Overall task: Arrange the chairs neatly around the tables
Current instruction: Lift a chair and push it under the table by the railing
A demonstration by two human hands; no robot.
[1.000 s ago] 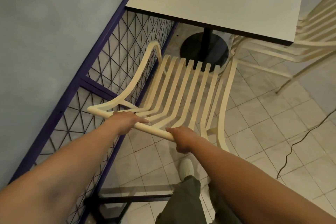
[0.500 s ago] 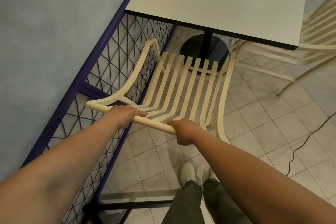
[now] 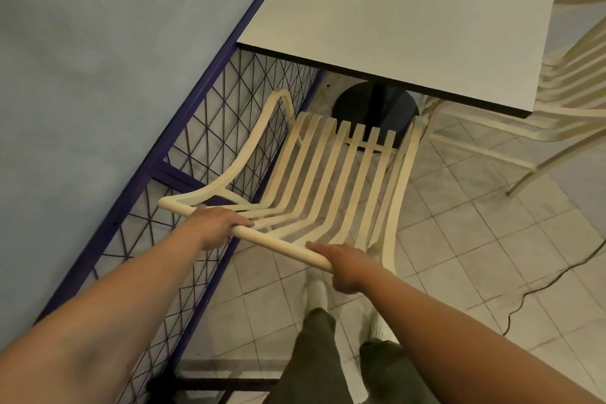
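A cream slatted chair point(image 3: 331, 170) stands in front of me, its seat facing a white square table point(image 3: 426, 26) on a black pedestal base point(image 3: 377, 108). My left hand point(image 3: 218, 226) grips the left part of the chair's top back rail. My right hand point(image 3: 344, 267) grips the same rail further right. The seat's front edge lies near the table's near edge. A second cream chair point(image 3: 570, 88) stands tucked at the table's right side, partly hidden by the tabletop.
A purple-framed wire mesh fence point(image 3: 210, 147) and a pale blue wall point(image 3: 82, 59) run close along the chair's left. A black cable point(image 3: 551, 282) lies on the tiled floor to the right. My legs and white shoes point(image 3: 316, 289) are below.
The chair has moved forward toward the table, its seat front now closer to the pedestal base. Both hands stay on the back rail and I have stepped forward.
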